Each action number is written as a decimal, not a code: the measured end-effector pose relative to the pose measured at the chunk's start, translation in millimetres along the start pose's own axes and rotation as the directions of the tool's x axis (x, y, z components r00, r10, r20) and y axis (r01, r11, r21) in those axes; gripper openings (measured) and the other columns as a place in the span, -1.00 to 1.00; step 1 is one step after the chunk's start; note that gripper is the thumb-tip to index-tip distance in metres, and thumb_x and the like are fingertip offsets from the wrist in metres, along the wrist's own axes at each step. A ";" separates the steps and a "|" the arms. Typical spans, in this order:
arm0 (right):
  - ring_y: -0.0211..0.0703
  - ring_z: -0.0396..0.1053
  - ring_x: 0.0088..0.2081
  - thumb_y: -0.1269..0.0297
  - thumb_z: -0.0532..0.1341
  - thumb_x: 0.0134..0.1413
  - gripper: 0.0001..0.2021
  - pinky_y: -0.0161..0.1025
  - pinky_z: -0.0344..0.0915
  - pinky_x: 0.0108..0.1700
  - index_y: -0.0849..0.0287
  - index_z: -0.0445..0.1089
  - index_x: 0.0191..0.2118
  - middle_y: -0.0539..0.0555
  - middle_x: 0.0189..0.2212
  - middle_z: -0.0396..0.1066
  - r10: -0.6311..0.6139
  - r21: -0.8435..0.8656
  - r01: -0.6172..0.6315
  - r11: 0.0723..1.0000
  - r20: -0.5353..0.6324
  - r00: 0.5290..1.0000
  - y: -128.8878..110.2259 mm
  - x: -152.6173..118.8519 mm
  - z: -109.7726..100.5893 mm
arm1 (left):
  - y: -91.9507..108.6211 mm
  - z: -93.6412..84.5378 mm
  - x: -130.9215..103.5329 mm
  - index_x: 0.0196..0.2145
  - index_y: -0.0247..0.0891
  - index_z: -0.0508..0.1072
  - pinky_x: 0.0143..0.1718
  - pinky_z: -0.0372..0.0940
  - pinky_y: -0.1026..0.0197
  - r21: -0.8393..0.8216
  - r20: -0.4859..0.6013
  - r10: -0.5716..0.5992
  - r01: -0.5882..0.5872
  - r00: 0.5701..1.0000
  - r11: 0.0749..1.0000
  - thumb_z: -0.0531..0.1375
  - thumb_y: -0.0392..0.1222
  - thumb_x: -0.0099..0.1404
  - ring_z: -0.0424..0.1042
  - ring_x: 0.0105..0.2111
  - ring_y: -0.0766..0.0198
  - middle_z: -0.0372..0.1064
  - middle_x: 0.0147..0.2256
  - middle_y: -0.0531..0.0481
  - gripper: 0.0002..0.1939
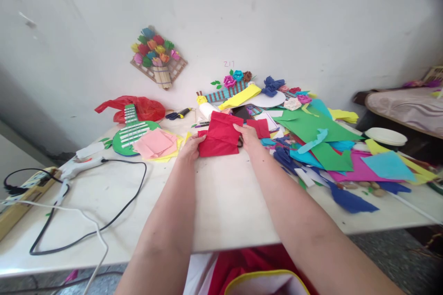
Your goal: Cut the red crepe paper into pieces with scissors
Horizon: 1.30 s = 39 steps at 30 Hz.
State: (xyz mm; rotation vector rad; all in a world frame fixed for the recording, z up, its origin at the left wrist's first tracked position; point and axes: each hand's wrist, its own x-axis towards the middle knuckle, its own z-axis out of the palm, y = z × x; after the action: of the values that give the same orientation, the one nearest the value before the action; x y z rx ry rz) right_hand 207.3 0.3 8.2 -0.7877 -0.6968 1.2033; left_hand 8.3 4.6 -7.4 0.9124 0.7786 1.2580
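Creased red crepe paper [224,134] is stretched between my two hands above the middle of the table. My left hand [191,148] pinches its lower left edge, thumb on top. At the right edge, my right hand [248,136] grips the sheet with thumb and fingers; a dark loop, perhaps a scissors handle, shows beside those fingers. Another red piece [259,127] lies just behind my right hand. Left of my left hand is a stack of pink paper squares [156,144] on yellow sheets, partly over a green guitar-shaped craft [121,140].
A white glue gun [81,166] with a looping black cord lies at the left near a power strip [29,193]. Pliers [180,114] and a red plastic bag [145,108] sit behind. Coloured paper scraps [321,126] crowd the right side. A paper-flower decoration [157,53] hangs on the wall.
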 end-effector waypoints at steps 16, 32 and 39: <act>-0.17 0.43 -0.53 0.43 0.36 -0.28 -0.89 -0.20 0.41 -0.36 0.23 0.41 -0.52 0.03 -0.62 0.47 0.257 -0.285 -0.187 0.940 0.235 0.937 -0.8 -16.3 8.7 | 1.5 6.7 0.8 -0.36 -0.32 0.41 -0.26 0.41 0.13 -0.104 -0.134 -0.063 0.049 0.989 0.993 0.16 -0.48 -0.04 0.50 -0.40 0.17 0.47 -0.47 -0.05 -0.77; -0.17 0.44 -0.51 0.41 0.32 -0.21 -0.93 -0.15 0.43 -0.31 0.23 0.42 -0.49 0.02 -0.58 0.48 0.204 -0.335 -0.136 0.932 0.175 0.963 17.0 -3.6 6.0 | 12.1 10.9 -8.6 -0.17 -0.34 0.37 -0.24 0.35 0.03 -0.241 0.003 -0.151 0.147 0.988 0.959 -0.13 -0.10 0.30 0.48 -0.34 0.13 0.47 -0.37 -0.14 -0.63; -0.14 0.44 -0.50 0.31 0.38 -0.30 -0.84 -0.15 0.44 -0.34 0.20 0.43 -0.51 0.04 -0.57 0.47 0.157 -0.365 -0.072 0.928 0.210 0.965 23.5 -2.0 7.3 | 11.9 8.2 -8.7 -0.07 -0.34 0.34 -0.22 0.35 0.01 -0.232 0.032 -0.150 0.153 0.988 0.960 -0.14 -0.05 0.32 0.48 -0.33 0.11 0.47 -0.32 -0.15 -0.57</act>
State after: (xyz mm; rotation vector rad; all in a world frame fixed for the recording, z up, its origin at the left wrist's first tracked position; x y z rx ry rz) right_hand 188.4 3.4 -7.3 -1.0048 -1.0988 1.3093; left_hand 9.0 -4.4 6.9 0.6571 0.6597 1.1782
